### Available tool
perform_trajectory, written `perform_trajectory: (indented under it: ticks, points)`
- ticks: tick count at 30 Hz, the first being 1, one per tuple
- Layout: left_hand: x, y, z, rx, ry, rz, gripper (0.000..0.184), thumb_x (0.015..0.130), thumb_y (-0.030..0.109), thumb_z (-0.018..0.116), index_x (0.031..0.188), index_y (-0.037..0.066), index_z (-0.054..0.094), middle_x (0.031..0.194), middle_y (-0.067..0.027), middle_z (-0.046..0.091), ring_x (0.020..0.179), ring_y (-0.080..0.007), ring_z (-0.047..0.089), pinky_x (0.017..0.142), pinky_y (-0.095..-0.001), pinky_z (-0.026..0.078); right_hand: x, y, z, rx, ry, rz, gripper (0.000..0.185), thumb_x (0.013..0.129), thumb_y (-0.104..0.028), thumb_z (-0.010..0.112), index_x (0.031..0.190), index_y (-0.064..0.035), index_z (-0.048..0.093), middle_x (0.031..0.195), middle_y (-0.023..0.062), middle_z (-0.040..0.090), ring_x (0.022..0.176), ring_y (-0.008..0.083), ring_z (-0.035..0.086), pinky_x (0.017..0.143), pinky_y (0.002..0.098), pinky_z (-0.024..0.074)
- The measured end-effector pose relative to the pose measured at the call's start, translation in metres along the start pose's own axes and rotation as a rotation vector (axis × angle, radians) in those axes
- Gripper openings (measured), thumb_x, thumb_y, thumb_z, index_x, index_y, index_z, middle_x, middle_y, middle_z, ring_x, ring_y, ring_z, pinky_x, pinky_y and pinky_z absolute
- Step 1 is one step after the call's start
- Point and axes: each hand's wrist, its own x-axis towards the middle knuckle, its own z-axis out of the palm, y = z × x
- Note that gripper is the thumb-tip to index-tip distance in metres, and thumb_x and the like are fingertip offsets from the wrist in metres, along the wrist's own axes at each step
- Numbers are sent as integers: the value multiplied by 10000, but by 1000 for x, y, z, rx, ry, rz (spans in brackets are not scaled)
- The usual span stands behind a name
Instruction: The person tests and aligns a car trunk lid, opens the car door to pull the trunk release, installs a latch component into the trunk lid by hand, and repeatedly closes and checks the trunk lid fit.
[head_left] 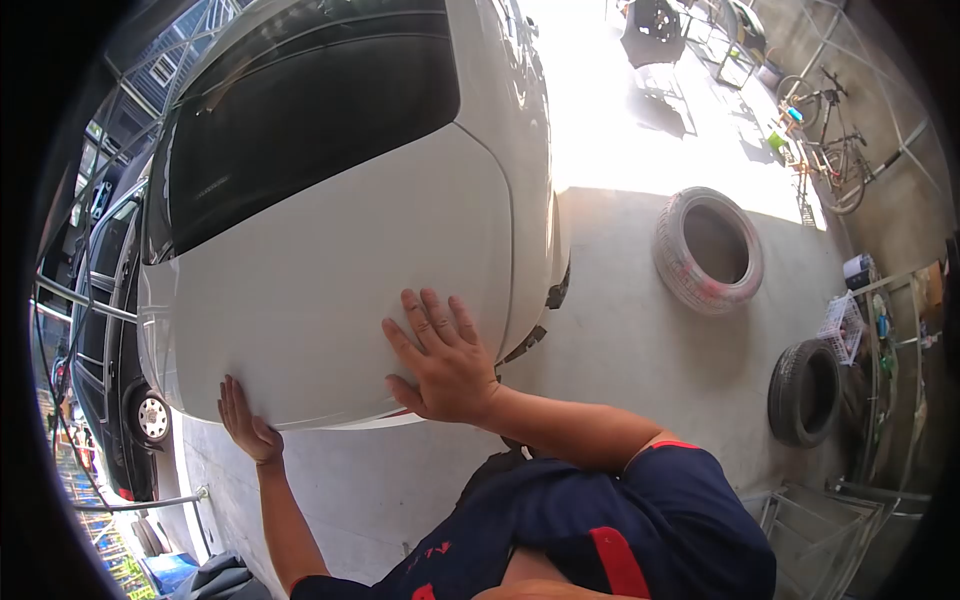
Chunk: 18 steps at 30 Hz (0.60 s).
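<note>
A white car [520,150] fills the upper left, with a dark window [320,120] above a smooth white lid panel [300,290]. My right hand [445,365] lies flat on the panel's lower right part, fingers spread. At the panel's lower left edge, my left hand [248,425] rests with its fingers stretched out and its thumb apart. Neither hand grips anything. Black brackets [558,288] show along the car's right lower corner, where the bodywork looks open.
A dusty tyre [675,255] lies on the concrete floor [620,350] to the right, with a black tyre [780,395] beyond it. Bicycles [838,150] and a white basket [842,328] are by the right wall. A dark car [120,350] stands at left behind metal rails.
</note>
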Motion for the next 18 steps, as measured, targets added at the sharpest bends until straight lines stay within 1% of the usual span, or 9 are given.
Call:
perform_trajectory:
  ticks: [2,4,7,13,18]
  points:
    - [-1,2,5,17,45,-1,731,1111,441,212,1512,-35,594,1561,-217,605,1487,-426,529,1269,-580,332,0,8,2,-7,47,-23,581,976,-432,625,1431,-73,668,1625,280,489,1555,464,407,1318,591,196]
    - [-4,3,9,18,59,3,737,1111,446,206,1510,-34,596,1559,-212,608,1484,-421,535,1266,-576,337,-2,6,1,-16,74,-27,539,964,-413,630,1386,-84,697,1599,264,530,1529,451,452,1316,567,228]
    - [-6,1,12,25,91,-1,748,1110,457,195,1503,-31,604,1551,-206,618,1472,-417,550,1259,-573,347,-3,5,5,-30,114,-6,497,956,-389,641,1367,-120,723,1571,238,577,1493,438,507,1283,570,298]
    - [-11,1,27,24,177,28,761,1113,475,182,1484,-23,623,1519,-202,648,1434,-411,589,1248,-571,358,-6,7,10,-52,136,-12,478,940,-350,642,1344,-111,731,1538,239,602,1465,438,538,1263,577,340]
    - [-10,3,24,22,178,62,732,1129,454,188,1470,-6,643,1503,-190,664,1425,-394,600,1243,-570,360,-8,7,13,-47,189,3,473,912,-322,653,1323,-104,737,1519,244,613,1440,449,560,1262,584,339]
